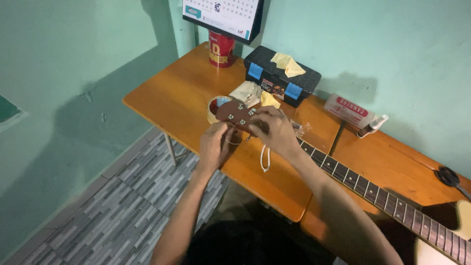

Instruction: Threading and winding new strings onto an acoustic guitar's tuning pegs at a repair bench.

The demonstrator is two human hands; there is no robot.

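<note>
Grip: your right hand (272, 128) is clamped round the guitar headstock (235, 114), held just above the counter (176, 95) near the tape roll (216, 105), w/ left hand (216, 142) fingers pinched at its lower edge, so keep the neck (373, 189) steady & make small turns.

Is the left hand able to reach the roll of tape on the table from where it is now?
Probably yes. The left hand is at the guitar headstock, and the roll of tape lies just beyond it on the table. Only the headstock partly overlaps the roll.
</note>
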